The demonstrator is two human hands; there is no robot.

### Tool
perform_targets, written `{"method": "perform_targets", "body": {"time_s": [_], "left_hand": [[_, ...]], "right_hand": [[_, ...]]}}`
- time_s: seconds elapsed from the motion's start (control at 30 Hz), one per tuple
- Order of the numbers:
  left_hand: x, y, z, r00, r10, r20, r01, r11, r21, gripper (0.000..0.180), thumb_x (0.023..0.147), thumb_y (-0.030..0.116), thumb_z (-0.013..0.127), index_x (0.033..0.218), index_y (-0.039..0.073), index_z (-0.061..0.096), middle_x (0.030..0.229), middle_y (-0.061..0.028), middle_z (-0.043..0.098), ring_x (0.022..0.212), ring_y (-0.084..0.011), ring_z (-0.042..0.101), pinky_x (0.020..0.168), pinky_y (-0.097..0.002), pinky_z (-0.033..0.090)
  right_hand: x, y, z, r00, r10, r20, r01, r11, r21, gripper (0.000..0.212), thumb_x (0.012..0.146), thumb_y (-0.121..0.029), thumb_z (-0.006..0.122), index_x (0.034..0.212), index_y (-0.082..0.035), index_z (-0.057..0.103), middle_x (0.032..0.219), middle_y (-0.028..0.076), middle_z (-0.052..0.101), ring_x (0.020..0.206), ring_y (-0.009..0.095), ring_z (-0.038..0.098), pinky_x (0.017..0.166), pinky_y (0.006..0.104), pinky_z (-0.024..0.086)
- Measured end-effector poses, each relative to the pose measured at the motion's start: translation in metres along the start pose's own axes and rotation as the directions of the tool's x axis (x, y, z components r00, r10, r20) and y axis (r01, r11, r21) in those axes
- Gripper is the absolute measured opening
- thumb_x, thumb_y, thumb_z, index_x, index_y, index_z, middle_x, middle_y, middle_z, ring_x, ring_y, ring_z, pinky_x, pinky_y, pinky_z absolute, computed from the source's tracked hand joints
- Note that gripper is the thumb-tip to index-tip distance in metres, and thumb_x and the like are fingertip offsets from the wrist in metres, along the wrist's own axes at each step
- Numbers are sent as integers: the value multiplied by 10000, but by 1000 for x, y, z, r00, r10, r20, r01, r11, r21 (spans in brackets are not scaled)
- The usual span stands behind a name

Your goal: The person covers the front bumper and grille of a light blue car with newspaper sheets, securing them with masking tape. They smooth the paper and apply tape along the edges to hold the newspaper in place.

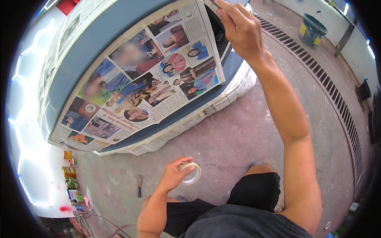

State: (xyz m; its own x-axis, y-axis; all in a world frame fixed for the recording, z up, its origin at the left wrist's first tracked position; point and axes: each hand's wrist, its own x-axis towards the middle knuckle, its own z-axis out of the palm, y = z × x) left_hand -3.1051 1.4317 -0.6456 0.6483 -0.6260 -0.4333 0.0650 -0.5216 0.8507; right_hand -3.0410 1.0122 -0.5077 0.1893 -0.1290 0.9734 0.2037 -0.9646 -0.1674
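- Nearest us, the left hand (174,173) is curled, thumb and fingers closed on a pale tape roll (198,169), held above the concrete floor (222,133) in front of our knees.
- To the left of that hand, a putty knife (139,185) lies on the floor, well apart from the roll, its handle toward us.
- Ahead of the left hand, and mostly to its left, we have the newspaper sheet (149,93), spread over the face of a blue-grey vehicle panel (59,85). Its long axis slants from the panel's lower left corner, nearer us, up to its upper right end.
- The sheet's lower edge stops short of the panel's lower edge, so a blue-grey strip shows between them.
- The right hand (241,31) is clearly the nearer one to the sheet: our arm reaches far forward to the panel's upper right end, just beside the paper's short right edge. Its fingers are bent, partly hidden at the top; we cannot tell how far open they are, or whether they hold paper or panel.
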Motion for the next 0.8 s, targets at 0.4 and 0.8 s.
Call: {"method": "perform_targets", "body": {"time_s": [0.4, 0.8], "left_hand": [[-12, 7, 5, 998, 49, 40, -53, 994, 95, 404, 931, 220, 771, 1269, 14, 691, 1144, -79, 688, 1066, -184, 646, 935, -299, 493], [-15, 7, 6, 996, 44, 71, -54, 988, 143, 425, 947, 255, 753, 1296, 24, 679, 1178, -101, 698, 1093, -215, 661, 947, -323, 502]], "right_hand": [[20, -14, 1, 996, -54, -68, 53, 999, -4, 168, 951, -8, 607, 1105, -7, 675, 902, 190, 671, 780, 400, 683, 635, 448, 556], [24, -15, -3, 1000, -22, -6, 22, 998, -53, 189, 971, -34, 564, 1119, -6, 678, 916, 199, 680, 792, 403, 691, 643, 450, 567]]}}
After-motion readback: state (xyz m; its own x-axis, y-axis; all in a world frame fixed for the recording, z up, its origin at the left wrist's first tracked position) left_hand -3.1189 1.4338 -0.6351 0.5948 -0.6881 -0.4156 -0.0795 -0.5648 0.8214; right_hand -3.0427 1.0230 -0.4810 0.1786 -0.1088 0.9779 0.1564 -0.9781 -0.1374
